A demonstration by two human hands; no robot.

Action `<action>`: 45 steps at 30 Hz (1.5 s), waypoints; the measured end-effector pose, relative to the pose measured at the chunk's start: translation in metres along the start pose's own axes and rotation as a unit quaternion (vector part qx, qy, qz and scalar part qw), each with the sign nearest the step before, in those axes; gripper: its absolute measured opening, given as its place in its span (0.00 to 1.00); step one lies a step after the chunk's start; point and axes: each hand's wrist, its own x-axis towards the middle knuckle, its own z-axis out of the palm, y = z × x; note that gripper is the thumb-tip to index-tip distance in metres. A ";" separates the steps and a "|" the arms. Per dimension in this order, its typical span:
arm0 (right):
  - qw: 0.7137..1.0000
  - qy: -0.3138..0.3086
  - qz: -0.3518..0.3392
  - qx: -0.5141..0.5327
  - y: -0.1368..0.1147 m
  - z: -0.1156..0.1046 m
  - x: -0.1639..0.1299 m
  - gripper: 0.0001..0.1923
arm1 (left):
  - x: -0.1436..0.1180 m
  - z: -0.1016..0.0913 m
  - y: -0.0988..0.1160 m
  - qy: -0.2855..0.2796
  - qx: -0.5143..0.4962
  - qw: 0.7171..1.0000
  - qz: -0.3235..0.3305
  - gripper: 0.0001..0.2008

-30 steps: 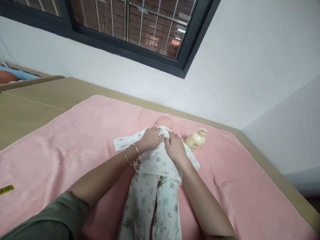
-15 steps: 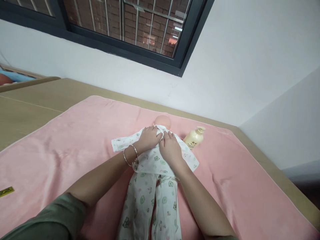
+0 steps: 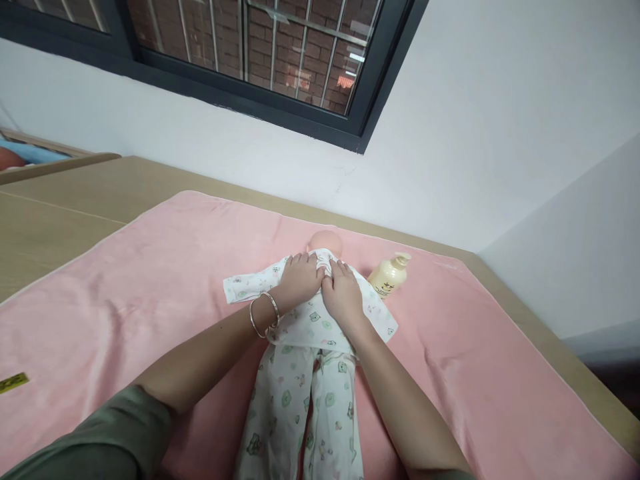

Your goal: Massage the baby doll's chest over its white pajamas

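Observation:
A baby doll [image 3: 326, 243] lies on a pink blanket [image 3: 165, 267], its bald head toward the wall. It wears a white printed top [image 3: 313, 327] and matching pants [image 3: 285, 407]. My left hand [image 3: 301, 277], with bangles at the wrist, rests flat on the upper part of the top, fingers stretched toward the head. Beside it my right hand [image 3: 344, 290] lies flat on the same garment, the two thumbs close together. The cloth beneath both palms is hidden. Just right of the doll is a cream pump bottle [image 3: 389, 275], tilted.
The blanket covers a wooden surface [image 3: 95, 193] that meets a white wall [image 3: 280, 160]. Above is a dark-framed window [image 3: 245, 73] with bars outside. A small yellow label [image 3: 14, 383] lies at the left edge, and a wooden rim [image 3: 60, 162] rises at the far left.
Both hands have shifted very slightly on the top, the left one a little to the right. The doll and the bottle stay where they were.

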 end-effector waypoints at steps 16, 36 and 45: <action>1.000 0.001 0.003 -0.002 -0.001 0.001 -0.001 0.28 | -0.004 -0.003 0.003 0.003 0.010 1.000 0.004 0.19; 0.989 -0.028 -0.010 -0.146 -0.015 -0.008 -0.009 0.28 | -0.002 -0.016 0.001 -0.025 -0.051 0.998 0.028 0.16; 0.999 -0.038 0.017 -0.019 0.018 -0.011 0.016 0.27 | -0.027 -0.007 0.029 0.021 0.049 0.998 0.030 0.24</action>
